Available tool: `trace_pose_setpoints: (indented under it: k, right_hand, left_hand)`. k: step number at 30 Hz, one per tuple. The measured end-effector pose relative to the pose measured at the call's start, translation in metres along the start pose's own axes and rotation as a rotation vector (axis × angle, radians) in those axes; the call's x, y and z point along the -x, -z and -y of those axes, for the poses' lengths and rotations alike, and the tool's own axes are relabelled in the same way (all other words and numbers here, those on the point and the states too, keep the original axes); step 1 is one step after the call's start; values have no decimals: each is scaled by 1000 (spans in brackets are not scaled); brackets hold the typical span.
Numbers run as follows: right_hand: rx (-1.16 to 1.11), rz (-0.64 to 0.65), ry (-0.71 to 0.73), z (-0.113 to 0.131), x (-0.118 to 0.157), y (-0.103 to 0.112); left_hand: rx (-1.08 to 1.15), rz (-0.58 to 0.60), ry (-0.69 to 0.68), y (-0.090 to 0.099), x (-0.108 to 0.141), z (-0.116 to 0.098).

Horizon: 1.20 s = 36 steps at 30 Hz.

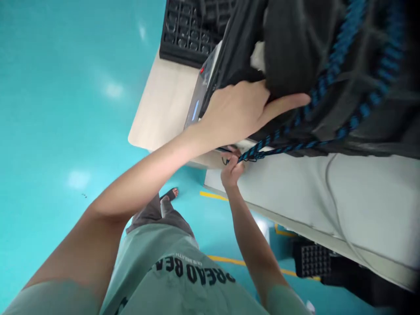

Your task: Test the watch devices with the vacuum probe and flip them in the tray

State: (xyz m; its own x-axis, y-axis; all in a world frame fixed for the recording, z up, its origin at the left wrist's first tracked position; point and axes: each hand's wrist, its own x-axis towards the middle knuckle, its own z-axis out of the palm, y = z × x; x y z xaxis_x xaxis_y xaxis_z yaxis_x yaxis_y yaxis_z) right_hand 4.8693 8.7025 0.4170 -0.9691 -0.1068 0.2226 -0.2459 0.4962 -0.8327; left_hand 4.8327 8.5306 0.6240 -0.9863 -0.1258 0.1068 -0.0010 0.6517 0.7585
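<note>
two lengths of blue-and-black braided cord (328,81) run toward two o'clock from the right hand (232,169), its grip clamped on them; fingertips of the left hand (239,107) are hidden, so i cannot tell its grip. even tension should best prevent twisting.

– How's the light?
– Bright and fairly even; the turquoise floor (59,118) on the left throws back pale glare spots.
– Any dark parts?
– Yes, the black things (292,52) at far right lose detail in gloom.
– Sharp?
– Partly. The blue-black cord (353,123) blurs toward the right edge; the near shirt lettering (192,272) reads softly.
</note>
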Motion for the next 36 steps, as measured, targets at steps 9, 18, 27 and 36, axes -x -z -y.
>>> trace_pose_setpoints:
  k: [9,18,27,36]
  right_hand:
    - [120,-276,-21,-43,-29,-40]
    - [137,-412,-74,8,-12,-68]
    - [242,-598,-142,0,-29,-91]
    - [298,-455,-493,13,-8,-168]
  left_hand:
    - [115,153,-68,5,5,29]
    - [336,131,618,-19,188,184]
    - [277,126,802,-22,230,309]
    - [277,406,377,-25,78,361]
